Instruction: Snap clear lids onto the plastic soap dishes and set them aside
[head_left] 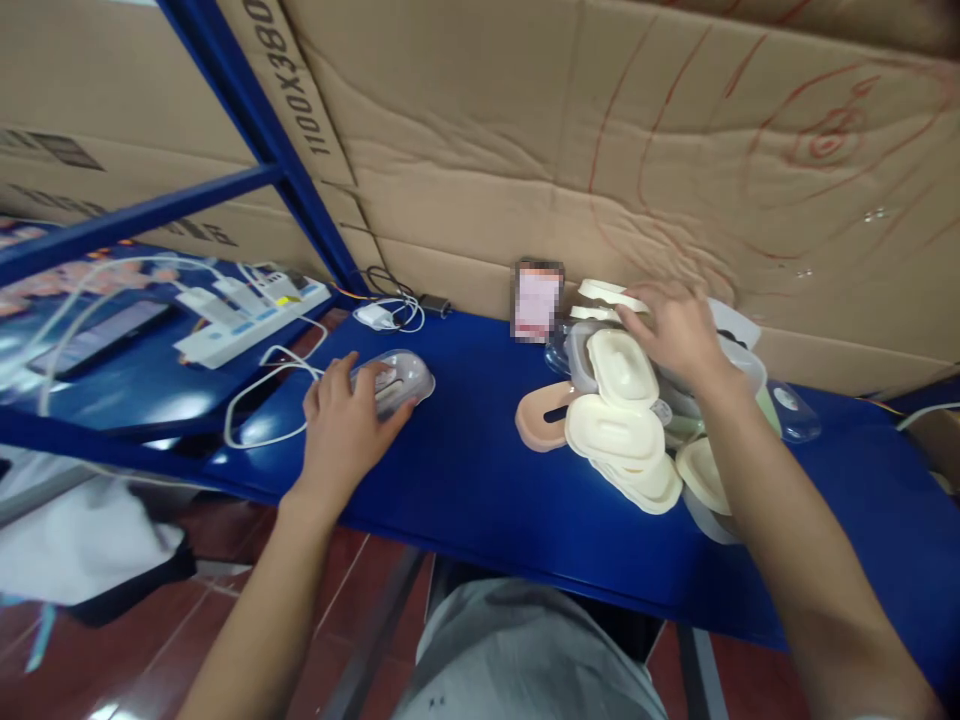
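Observation:
My left hand (pixel 345 425) grips a clear, domed plastic cover (pixel 416 375) on the blue table, its thumb on the near side and fingers over the top. On the right, my right hand (pixel 679 325) pinches the edge of a cream plastic lid (pixel 600 290) at the back of a pile. Several more cream lids (pixel 615 430) overlap in front of that hand. Beside them lies a peach-coloured oval piece with a slot (pixel 534 420). Clear and whitish containers (pixel 746 350) are partly hidden behind my right forearm.
A blurred-out phone-like object (pixel 537 300) leans against the cardboard wall (pixel 465 130). To the left are a white power strip (pixel 247 325), loose cables and a charger (pixel 377 316). A blue metal frame post (pixel 315 220) rises there. The blue tabletop (pixel 465 470) ends close to my lap.

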